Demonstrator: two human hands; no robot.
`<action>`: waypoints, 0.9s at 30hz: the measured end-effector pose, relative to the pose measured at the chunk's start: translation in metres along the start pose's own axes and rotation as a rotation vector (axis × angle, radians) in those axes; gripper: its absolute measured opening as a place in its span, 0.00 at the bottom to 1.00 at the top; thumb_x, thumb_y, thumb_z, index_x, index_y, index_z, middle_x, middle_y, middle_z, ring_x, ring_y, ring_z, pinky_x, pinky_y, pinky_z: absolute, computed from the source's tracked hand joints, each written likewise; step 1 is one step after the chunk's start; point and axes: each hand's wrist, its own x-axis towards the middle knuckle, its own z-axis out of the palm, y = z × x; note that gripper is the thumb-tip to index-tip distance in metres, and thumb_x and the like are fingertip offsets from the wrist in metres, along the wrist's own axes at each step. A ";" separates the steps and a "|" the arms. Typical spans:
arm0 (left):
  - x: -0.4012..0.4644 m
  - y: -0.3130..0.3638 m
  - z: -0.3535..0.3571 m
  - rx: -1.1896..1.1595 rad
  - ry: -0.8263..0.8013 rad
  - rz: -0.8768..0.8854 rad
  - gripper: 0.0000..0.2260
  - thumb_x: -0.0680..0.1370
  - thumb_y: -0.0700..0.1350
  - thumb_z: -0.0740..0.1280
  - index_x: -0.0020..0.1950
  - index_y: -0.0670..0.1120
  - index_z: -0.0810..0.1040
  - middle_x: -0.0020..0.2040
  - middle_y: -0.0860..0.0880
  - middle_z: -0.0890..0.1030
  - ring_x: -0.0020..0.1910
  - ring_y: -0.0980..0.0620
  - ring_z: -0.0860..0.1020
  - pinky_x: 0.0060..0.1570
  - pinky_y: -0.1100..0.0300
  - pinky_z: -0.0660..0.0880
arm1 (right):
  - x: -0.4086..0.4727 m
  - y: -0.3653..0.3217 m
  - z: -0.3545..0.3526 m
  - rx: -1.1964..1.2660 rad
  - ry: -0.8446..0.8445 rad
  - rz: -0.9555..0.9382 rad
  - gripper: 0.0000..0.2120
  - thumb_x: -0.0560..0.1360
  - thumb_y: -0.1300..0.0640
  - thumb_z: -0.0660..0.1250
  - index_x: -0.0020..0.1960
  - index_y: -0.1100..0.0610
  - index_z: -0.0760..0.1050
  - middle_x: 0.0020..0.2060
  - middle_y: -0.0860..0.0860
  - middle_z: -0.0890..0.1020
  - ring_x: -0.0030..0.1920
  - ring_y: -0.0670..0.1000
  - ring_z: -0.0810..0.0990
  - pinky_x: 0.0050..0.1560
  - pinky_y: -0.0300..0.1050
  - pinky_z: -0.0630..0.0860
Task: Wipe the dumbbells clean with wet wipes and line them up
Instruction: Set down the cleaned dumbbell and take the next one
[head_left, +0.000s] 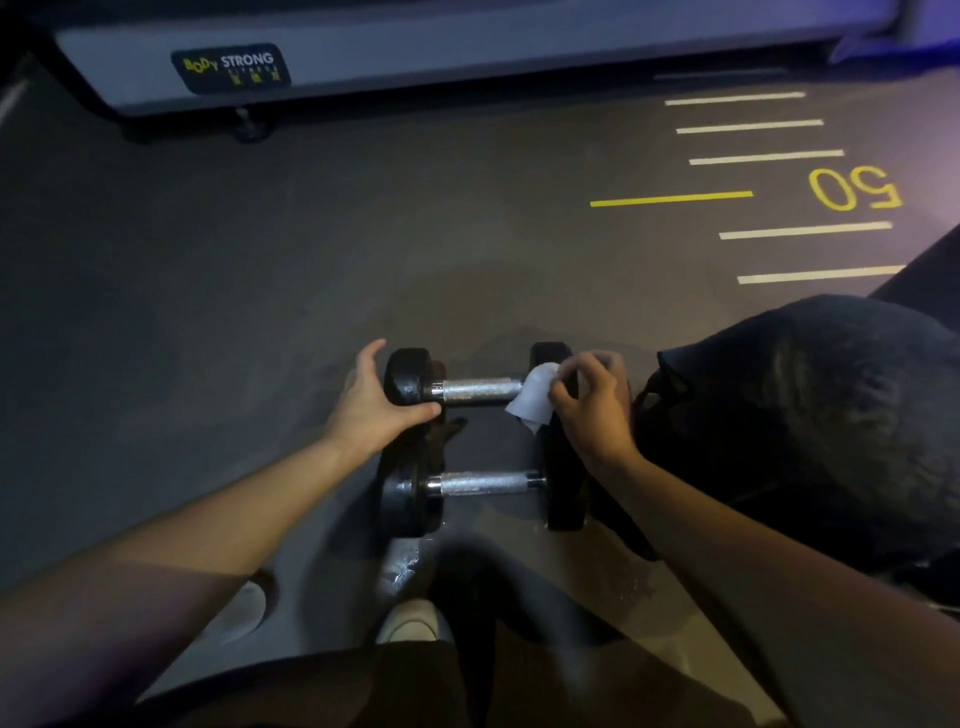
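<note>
Two black dumbbells with knurled metal handles lie side by side on the dark floor. The far dumbbell (480, 391) is the one I am handling. My left hand (371, 402) cups its left weight head, thumb across the near side, fingers straight along the outer face. My right hand (589, 402) pinches a white wet wipe (535, 397) against the right end of the handle, by the right weight head. The near dumbbell (483, 486) lies untouched, parallel to the far one and just below it in the head view.
A black bag (810, 426) sits right of the dumbbells, close to my right arm. A grey machine base (415, 57) labelled Body Strong runs along the top. White and yellow floor lines (753, 156) with "50" mark the upper right. My shoes (410, 623) stand just below the dumbbells.
</note>
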 end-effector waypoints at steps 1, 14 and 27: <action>0.005 0.001 0.002 0.006 -0.007 -0.001 0.52 0.63 0.52 0.83 0.79 0.54 0.56 0.77 0.45 0.66 0.76 0.48 0.64 0.75 0.49 0.63 | 0.005 0.002 0.003 0.006 0.016 0.028 0.01 0.71 0.66 0.69 0.42 0.63 0.77 0.51 0.51 0.71 0.47 0.39 0.72 0.47 0.21 0.64; 0.026 -0.009 0.023 0.036 -0.079 -0.015 0.51 0.64 0.48 0.83 0.79 0.57 0.56 0.73 0.46 0.68 0.71 0.47 0.69 0.72 0.55 0.65 | 0.034 0.023 0.028 -0.027 -0.003 0.021 0.14 0.74 0.64 0.68 0.59 0.58 0.77 0.55 0.35 0.76 0.46 0.35 0.73 0.52 0.35 0.73; 0.025 -0.008 0.023 0.012 -0.087 -0.027 0.48 0.64 0.47 0.83 0.77 0.58 0.59 0.71 0.45 0.67 0.68 0.49 0.70 0.68 0.61 0.63 | 0.014 0.021 0.032 0.016 -0.173 -0.025 0.19 0.75 0.48 0.69 0.64 0.54 0.78 0.73 0.54 0.63 0.72 0.51 0.65 0.68 0.31 0.60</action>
